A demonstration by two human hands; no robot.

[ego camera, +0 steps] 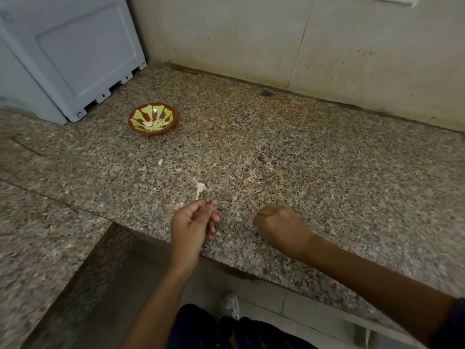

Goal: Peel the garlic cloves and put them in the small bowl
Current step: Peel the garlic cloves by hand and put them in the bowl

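Head view of a speckled granite counter during the peeling stage. The left hand hovers over the front edge with thumb and fingertips pinched together, apparently on a small pale piece, though whether this is a clove or only skin cannot be told. The right hand is curled into a loose fist just beside it, knuckles up; whether it grips anything cannot be told. A garlic stem with papery skin lies just beyond the left hand, and 1 loose pale fragment lies between it and the small bowl. The bowl stands well away, near a grey appliance, and already holds several peeled cloves. Judged next: strip any remaining skin, then reach forward and left to release the clove over the bowl.
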